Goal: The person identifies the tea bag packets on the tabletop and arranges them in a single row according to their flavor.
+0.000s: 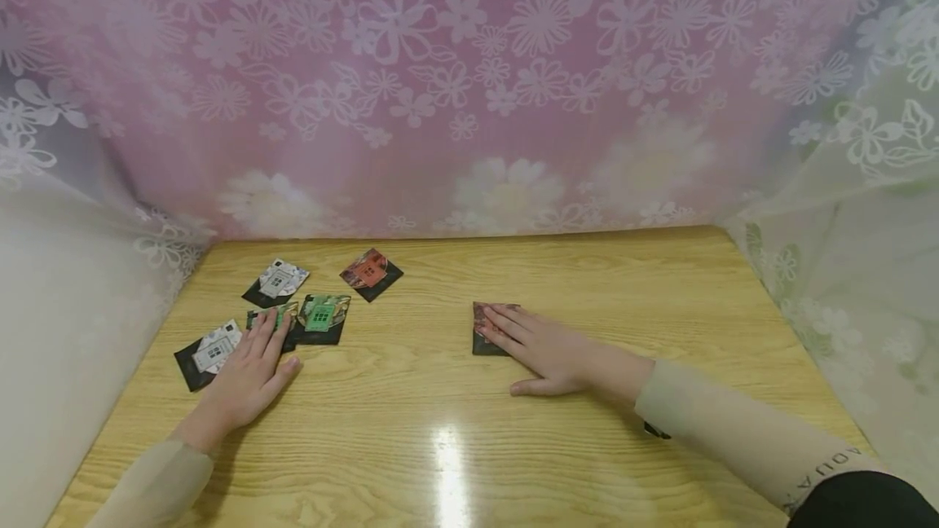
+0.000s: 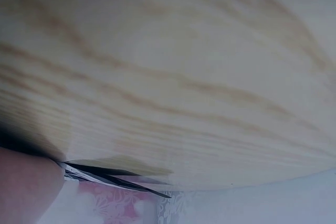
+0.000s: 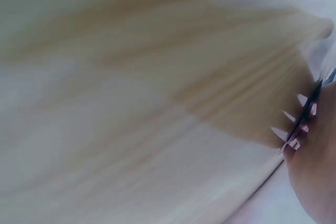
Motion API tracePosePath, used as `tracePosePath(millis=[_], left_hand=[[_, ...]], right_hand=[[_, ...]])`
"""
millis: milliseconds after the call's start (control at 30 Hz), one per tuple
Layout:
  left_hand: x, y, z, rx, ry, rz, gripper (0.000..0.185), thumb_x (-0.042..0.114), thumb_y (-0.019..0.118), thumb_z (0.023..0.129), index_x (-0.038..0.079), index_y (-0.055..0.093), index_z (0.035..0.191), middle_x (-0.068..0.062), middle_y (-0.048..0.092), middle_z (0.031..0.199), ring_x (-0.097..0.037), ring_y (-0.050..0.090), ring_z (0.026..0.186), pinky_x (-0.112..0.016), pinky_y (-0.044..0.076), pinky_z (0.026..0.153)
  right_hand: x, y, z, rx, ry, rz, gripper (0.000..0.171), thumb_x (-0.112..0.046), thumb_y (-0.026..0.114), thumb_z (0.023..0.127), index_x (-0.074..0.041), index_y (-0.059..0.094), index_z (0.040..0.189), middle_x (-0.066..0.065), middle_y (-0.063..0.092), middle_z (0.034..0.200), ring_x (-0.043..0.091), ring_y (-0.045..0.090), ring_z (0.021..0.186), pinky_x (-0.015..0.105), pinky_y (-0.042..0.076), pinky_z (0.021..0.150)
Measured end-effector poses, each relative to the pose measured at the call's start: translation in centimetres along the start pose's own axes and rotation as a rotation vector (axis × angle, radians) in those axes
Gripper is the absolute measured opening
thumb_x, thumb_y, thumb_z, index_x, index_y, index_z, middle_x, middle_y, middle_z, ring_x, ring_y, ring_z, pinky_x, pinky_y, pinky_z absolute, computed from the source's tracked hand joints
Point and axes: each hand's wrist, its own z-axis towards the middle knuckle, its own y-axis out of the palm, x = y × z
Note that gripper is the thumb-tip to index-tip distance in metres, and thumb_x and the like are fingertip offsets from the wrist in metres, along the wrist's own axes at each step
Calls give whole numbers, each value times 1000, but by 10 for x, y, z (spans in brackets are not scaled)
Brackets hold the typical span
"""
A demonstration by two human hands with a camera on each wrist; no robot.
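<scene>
In the head view, my left hand point(image 1: 249, 385) lies with its fingers extended over a flat black sachet with a green label point(image 1: 282, 316), partly covering it. Just right of it is a second green-labelled sachet point(image 1: 323, 318). A white-labelled sachet point(image 1: 213, 353) sits left of that hand. My right hand point(image 1: 550, 353) rests flat, fingers straight, on a red-labelled sachet point(image 1: 480, 341), hiding much of it. The left wrist view catches dark sachet edges point(image 2: 121, 177) beside the skin of the hand. In the right wrist view, a thin dark sachet edge point(image 3: 307, 111) shows by the fingers.
Another white-labelled sachet point(image 1: 277, 282) and another red-labelled one point(image 1: 371, 274) lie farther back on the left half of the wooden table point(image 1: 623, 283). A pink flowered curtain point(image 1: 469, 104) hangs behind the table's far edge, with pale lace cloth point(image 1: 844, 226) at the sides.
</scene>
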Motion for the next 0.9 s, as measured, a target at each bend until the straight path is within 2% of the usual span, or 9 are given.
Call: tracePosePath(millis=[100, 200, 367, 467, 600, 667, 733, 800, 900], left_hand=[[2, -3, 0, -20, -12, 6, 79, 44, 45, 113, 0, 12, 170, -31, 7, 176, -51, 8, 164, -53, 0, 137], [2, -3, -1, -20, -9, 16, 81, 44, 46, 113, 0, 11, 170, -31, 7, 176, -51, 8, 164, -53, -1, 137], [0, 1, -1, 17, 10, 14, 81, 45, 48, 112, 1, 12, 170, -31, 9, 176, -50, 8, 164, -39, -11, 137], [-3, 5, -1, 34, 20, 15, 81, 44, 47, 112, 1, 12, 171, -31, 9, 176, -48, 7, 165, -27, -20, 132], [-7, 9, -1, 49, 39, 35, 81, 43, 47, 113, 2, 9, 171, -31, 8, 176, -46, 3, 166, -20, -24, 126], [-8, 10, -1, 54, 50, 44, 81, 43, 47, 113, 2, 8, 171, -32, 8, 176, -45, 3, 166, -20, -25, 126], [-8, 10, -1, 60, 50, 42, 81, 43, 48, 112, 2, 10, 171, -31, 9, 176, -45, 4, 166, -20, -23, 127], [-7, 9, 0, 53, 45, 31, 82, 43, 49, 112, 1, 11, 171, -32, 10, 175, -46, 5, 165, -22, -22, 129], [-4, 5, 0, 41, 34, 21, 82, 43, 50, 112, 0, 12, 170, -32, 10, 175, -49, 8, 164, -31, -16, 134]], right_hand=[[8, 2, -20, 31, 35, -6, 93, -62, 52, 106, 1, 24, 168, 28, 17, 175, 44, 22, 163, 56, 32, 129], [15, 3, -39, 49, 76, -2, 93, -62, 54, 105, 2, 26, 167, 29, 20, 174, 45, 25, 162, 57, 34, 127], [23, 3, -66, 54, 143, -11, 92, -61, 55, 105, 1, 28, 167, 28, 23, 174, 44, 28, 161, 58, 36, 126], [27, 2, -79, 44, 176, -16, 91, -60, 55, 105, 1, 29, 167, 27, 24, 174, 44, 29, 161, 58, 36, 125], [33, 1, -97, 43, 214, -35, 88, -59, 56, 105, -1, 30, 167, 26, 26, 173, 43, 32, 160, 54, 36, 126], [36, 0, -106, 42, 236, -35, 87, -57, 57, 106, -2, 30, 167, 26, 26, 174, 43, 32, 159, 48, 27, 132], [39, 1, -115, 42, 254, -31, 87, -56, 58, 106, -2, 29, 167, 25, 26, 174, 43, 32, 159, 39, 13, 137], [43, 1, -122, 48, 264, -18, 87, -55, 59, 105, -2, 29, 167, 26, 26, 174, 43, 32, 159, 30, -1, 137], [48, 0, -131, 60, 269, -7, 86, -52, 61, 105, -2, 30, 167, 28, 27, 173, 43, 31, 160, 24, -9, 135]])
